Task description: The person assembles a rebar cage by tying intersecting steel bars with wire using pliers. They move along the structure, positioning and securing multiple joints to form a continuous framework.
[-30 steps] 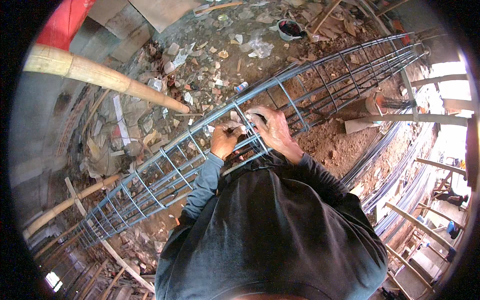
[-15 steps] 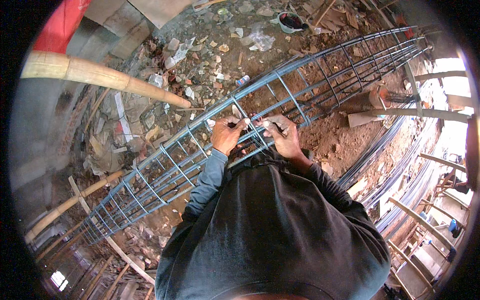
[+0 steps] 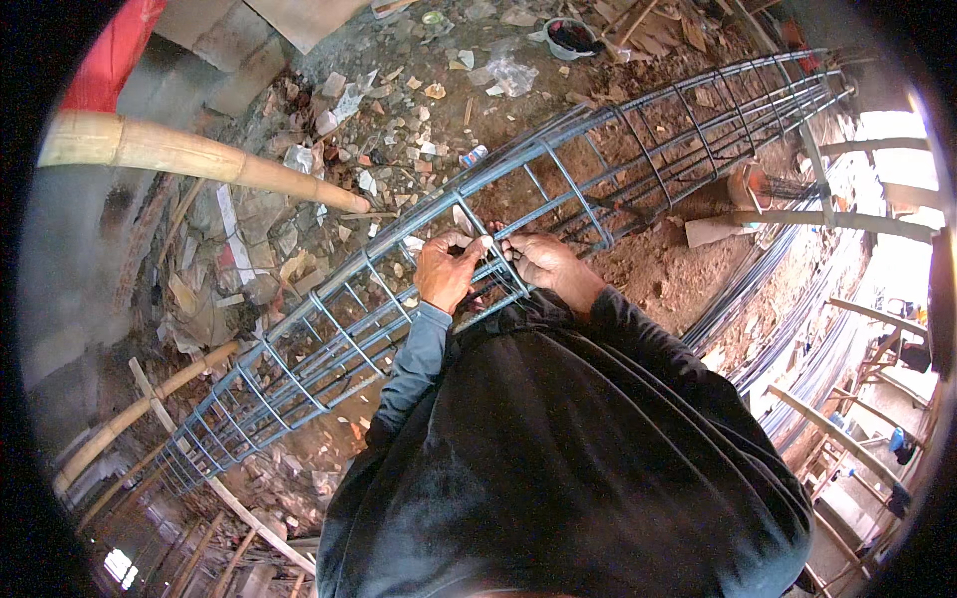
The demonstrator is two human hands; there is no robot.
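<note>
A long cage of steel reinforcing bars (image 3: 341, 339) with square stirrups runs slantwise from the lower left to the upper right. At one stirrup near its middle, both hands are close together. My left hand (image 3: 448, 271) is closed, thumb and forefinger pinched by the stirrup; whatever is between the fingertips is too small to make out. Just across the stirrup bar, my right hand (image 3: 546, 264) is closed too, its fingertips bunched at the bar crossing. What it holds is hidden.
A thick bamboo pole (image 3: 199, 159) juts in from the left. Rubble and scraps cover the ground beyond the cage, with a bucket (image 3: 571, 39) at the top. Bundles of loose steel bars (image 3: 750, 289) lie at right, near wooden poles (image 3: 832, 431).
My right hand has turned, its fingers now drawn in at the stirrup and its back more in view. My left hand keeps its pinch. The whole view has shifted slightly.
</note>
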